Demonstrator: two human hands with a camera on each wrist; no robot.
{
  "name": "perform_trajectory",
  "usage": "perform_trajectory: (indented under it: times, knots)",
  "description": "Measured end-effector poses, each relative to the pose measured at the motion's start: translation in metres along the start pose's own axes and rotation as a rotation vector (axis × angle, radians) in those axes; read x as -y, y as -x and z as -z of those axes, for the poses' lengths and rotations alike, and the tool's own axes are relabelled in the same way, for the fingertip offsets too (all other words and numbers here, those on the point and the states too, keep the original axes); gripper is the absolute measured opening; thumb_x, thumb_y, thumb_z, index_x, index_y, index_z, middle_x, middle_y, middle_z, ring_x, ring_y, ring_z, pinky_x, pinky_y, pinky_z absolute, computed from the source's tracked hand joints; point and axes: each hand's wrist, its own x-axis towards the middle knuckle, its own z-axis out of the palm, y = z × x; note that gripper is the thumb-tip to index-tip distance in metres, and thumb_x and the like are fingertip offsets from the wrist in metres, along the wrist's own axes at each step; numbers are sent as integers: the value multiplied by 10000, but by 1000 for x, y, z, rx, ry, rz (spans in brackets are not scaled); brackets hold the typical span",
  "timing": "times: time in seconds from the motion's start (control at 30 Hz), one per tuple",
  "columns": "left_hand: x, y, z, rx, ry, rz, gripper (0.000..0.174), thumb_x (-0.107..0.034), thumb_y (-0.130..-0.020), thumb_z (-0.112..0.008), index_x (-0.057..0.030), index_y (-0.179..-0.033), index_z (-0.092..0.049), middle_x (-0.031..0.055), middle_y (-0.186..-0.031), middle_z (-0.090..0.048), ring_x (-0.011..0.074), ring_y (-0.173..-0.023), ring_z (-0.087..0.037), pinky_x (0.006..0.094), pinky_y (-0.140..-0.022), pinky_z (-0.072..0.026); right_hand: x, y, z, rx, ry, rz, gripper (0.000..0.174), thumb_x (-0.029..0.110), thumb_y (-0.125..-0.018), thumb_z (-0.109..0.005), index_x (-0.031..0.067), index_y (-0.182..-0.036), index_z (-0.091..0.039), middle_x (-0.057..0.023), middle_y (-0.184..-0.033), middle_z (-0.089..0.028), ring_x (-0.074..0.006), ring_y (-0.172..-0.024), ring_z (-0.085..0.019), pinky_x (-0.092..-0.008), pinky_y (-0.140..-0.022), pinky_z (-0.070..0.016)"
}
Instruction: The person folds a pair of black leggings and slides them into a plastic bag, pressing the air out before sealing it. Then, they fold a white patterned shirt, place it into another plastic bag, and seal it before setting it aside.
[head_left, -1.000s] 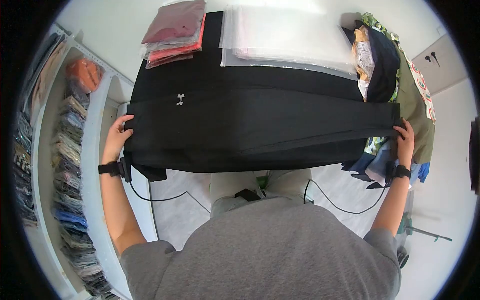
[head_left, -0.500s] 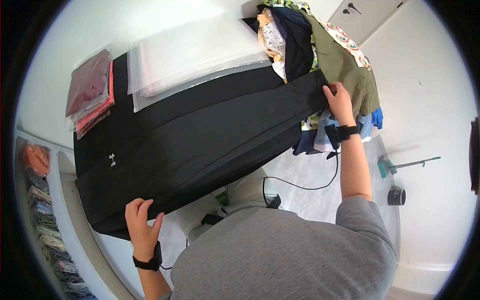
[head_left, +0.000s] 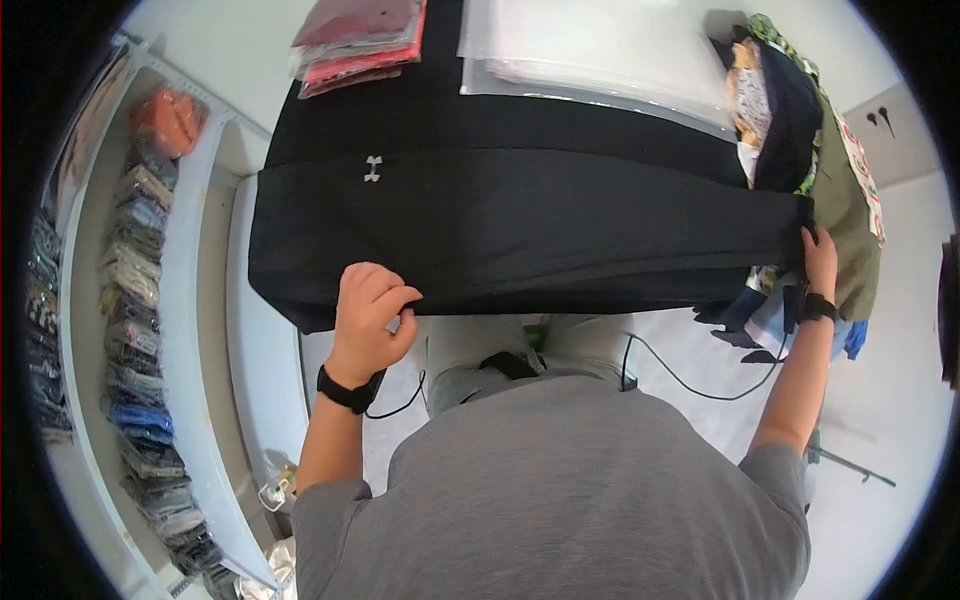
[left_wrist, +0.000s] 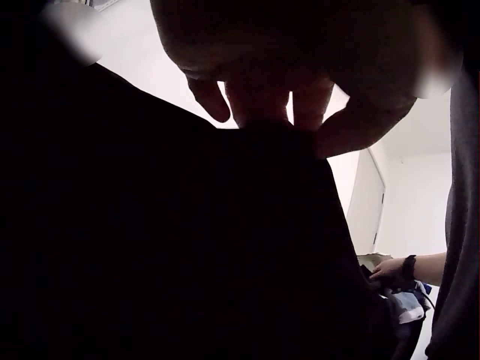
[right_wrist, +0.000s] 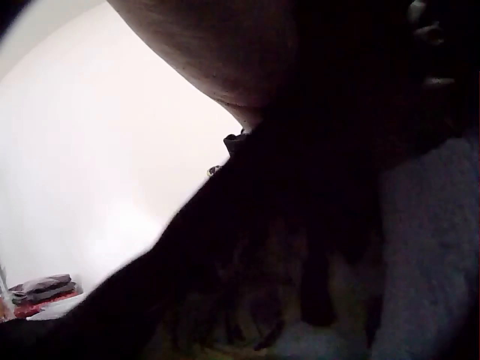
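White tabletop (head_left: 245,65) carries a black garment (head_left: 520,220), its long axis running 9 to 3 o'clock and its near edge draped toward the person. Left hand (head_left: 370,310) grips that near edge at about 7 o'clock, fingers curled round the cloth. Right hand (head_left: 820,260) pinches the garment's end at 3 o'clock, against a clothes pile (head_left: 845,180). The left hand lies nearer the body.

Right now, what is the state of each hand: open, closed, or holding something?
Left hand: closed, pinching the near edge of the black garment.
Right hand: closed, gripping the garment's right end.
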Motion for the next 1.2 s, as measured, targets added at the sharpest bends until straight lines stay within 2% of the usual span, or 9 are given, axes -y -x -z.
perform_trajectory:
  times: [0.2, 0.3, 0.33, 0.4, 0.5, 0.6, 0.77, 0.97, 1.2]
  knots:
    - [4, 10, 14, -29, 120, 46, 409, -26, -531, -574, -64, -937, -606, 104, -999, -543, 298, -974, -505, 436, -876, -371, -12, -7, 3, 112, -55, -33, 461, 352, -853, -570, -23, -1121, -546, -250, -1065, -597, -393, -1016, -559, -422, -861, -438]
    - [3, 10, 8, 66, -74, 6, 474, 6, -560, -587, -81, -1025, -607, 90, -1096, -544, 289, -1056, -491, 459, -933, -354, 108, 35, 56, -155, 385, -163, 446, 327, -840, -595, -15, -1124, -554, -241, -1087, -592, -380, -1019, -562, -416, -871, -440]
    - [4, 10, 4, 67, -78, 10, 474, 6, -560, -587, -81, -1025, -607, 90, -1096, -544, 289, -1056, -491, 459, -933, -354, 113, 36, 52, -309, 208, 83, 405, 278, -833, -615, -2, -1122, -567, -228, -1104, -590, -352, -1049, -558, -396, -883, -440]
    - [11, 10, -3, 52, -127, -49, 459, 38, -599, -592, -89, -1040, -617, 73, -1092, -560, 275, -1049, -506, 447, -922, -379, 201, 64, 68, -117, -321, 278, 286, 155, -847, -593, 8, -1092, -591, -179, -1077, -608, -316, -1045, -560, -363, -892, -437]
    - [17, 7, -4, 34, -107, -48, 389, 33, -616, -608, -70, -991, -626, 68, -1047, -579, 268, -1006, -530, 407, -887, -410, 315, 126, 70, 60, -599, 745, 265, 89, -731, -662, 52, -990, -624, -144, -1048, -609, -311, -1005, -568, -390, -884, -443]
    - [17, -1, -1, 35, 30, 9, 313, 23, -632, -618, -48, -937, -630, 78, -945, -603, 273, -925, -558, 387, -829, -429, 375, 165, 39, 235, -749, 1076, 363, 174, -710, -703, 29, -1024, -593, -112, -1059, -585, -282, -1003, -546, -383, -864, -437]
    - [16, -10, -6, -44, 43, 222, 180, -26, -732, -628, -14, -911, -619, 112, -828, -611, 293, -805, -574, 376, -748, -434, 407, 189, 6, 220, -785, 1000, 326, 152, -733, -683, 37, -1019, -578, -105, -928, -605, -274, -903, -565, -375, -791, -463]
    - [10, -30, -23, -192, 172, 570, 169, -85, -806, -614, -22, -955, -567, 124, -776, -586, 283, -743, -566, 365, -702, -432, 398, 183, -9, 237, -818, 623, 176, 130, -776, -652, 63, -909, -558, -119, -720, -583, -297, -705, -584, -408, -645, -473]
    - [13, -35, -32, -287, -6, 501, 84, -36, -781, -599, -43, -854, -559, 97, -782, -531, 279, -774, -540, 367, -690, -426, 395, 175, -12, 153, -644, 699, 224, 218, -794, -642, 51, -763, -497, -95, -641, -563, -295, -654, -579, -406, -591, -447]
